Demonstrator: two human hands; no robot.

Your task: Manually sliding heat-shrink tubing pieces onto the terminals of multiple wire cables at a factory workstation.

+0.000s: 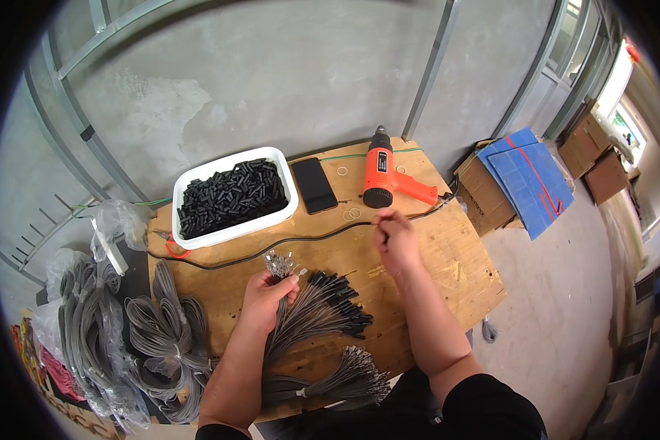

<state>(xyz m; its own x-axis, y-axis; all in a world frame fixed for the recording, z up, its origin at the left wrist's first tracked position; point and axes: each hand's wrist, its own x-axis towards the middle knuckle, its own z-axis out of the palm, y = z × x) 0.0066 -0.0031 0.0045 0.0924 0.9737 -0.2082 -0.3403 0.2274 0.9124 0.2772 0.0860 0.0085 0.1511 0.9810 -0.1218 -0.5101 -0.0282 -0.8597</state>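
Observation:
My left hand (268, 293) grips a bundle of grey wires (280, 268) upright, their bare metal ends sticking up above my fingers. My right hand (394, 238) is raised over the wooden table (447, 257) with thumb and finger pinched, seemingly on a thin rubber band that is too small to be sure of. Between my hands lies a fan of grey wires with black sleeves on their tips (330, 301). Another tied wire bundle with bare ends (348, 378) lies near the table's front edge.
A white tray of black sleeves (235, 196) stands at the back left, a black phone (314, 185) beside it, an orange heat gun (381, 174) to the right. Rubber bands (352, 214) lie near the gun. A black cable (301, 242) crosses the table. Grey wire coils (150, 330) at left; cardboard boxes (484, 191) at right.

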